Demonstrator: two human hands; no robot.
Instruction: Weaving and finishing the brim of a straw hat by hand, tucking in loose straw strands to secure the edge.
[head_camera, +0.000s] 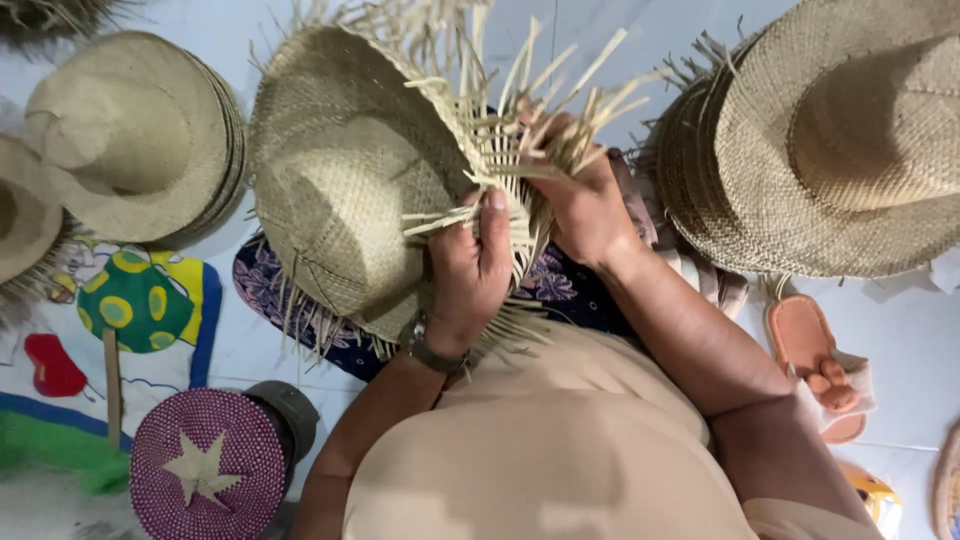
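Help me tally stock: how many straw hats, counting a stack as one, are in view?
4, perhaps more hidden: the unfinished hat held in both hands, a stack upper left, a hat cut by the left edge, a stack upper right. A frayed bit at top left may be another.

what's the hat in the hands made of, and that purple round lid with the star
The hat held by the left hand and right hand looks like woven straw or palm strips: pale tan, matte, loose flat ends fraying at the brim. The purple lid looks woven or beaded, in rows of small dots with a pale star; which one is unclear.
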